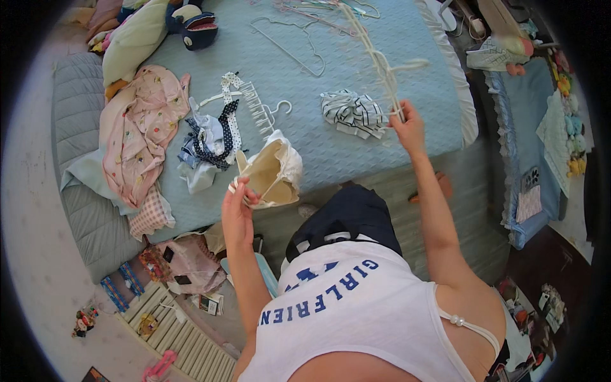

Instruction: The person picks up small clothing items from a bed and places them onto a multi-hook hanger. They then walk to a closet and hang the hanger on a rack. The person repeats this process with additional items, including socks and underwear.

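My left hand [241, 193] grips the strap edge of a cream bra-like garment [272, 172], its hollow beige inside facing up at the bed's near edge. My right hand [409, 125] is closed around the near end of a long pale bundle [379, 62], which reaches over the bed. Blur hides whether this bundle is hangers or cords. Left of that hand lies a crumpled black-and-white striped cloth [352, 113]. Just beyond the cream garment rests a white multi-bar hanger [258, 107] with a hook. Several small garments and dotted straps [210, 133] are heaped beside it.
A light blue quilted bedcover [286, 57] spans the bed. Wire hangers [305, 45] lie toward the far side. Pink printed fabric [148, 129] and a plush toy [191, 28] are at the left. A blue-lined cot [520, 143] stands right, bags [191, 262] lower left.
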Action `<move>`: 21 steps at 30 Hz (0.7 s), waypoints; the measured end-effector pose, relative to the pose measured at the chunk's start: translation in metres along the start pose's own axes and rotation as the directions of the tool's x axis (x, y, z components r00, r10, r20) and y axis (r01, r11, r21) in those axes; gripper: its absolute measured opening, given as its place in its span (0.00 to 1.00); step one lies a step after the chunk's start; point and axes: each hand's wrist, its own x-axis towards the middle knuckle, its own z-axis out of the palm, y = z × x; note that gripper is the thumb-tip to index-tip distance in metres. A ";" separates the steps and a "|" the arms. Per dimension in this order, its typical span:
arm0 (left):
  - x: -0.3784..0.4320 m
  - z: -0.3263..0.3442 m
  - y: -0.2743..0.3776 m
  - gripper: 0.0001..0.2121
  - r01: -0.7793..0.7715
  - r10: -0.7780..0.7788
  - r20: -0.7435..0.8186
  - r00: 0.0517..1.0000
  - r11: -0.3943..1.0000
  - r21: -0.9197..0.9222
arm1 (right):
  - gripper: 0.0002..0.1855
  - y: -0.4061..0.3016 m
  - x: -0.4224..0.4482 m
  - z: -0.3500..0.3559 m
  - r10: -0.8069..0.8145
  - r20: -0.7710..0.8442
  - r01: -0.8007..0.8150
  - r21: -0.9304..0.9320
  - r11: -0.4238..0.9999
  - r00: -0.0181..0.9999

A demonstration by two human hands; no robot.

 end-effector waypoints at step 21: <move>-0.033 -0.006 -0.016 0.20 -0.079 0.007 0.432 0.902 0.986 0.149 | 0.10 -0.139 -0.183 0.055 0.115 0.453 -0.061 -0.131 0.990 0.884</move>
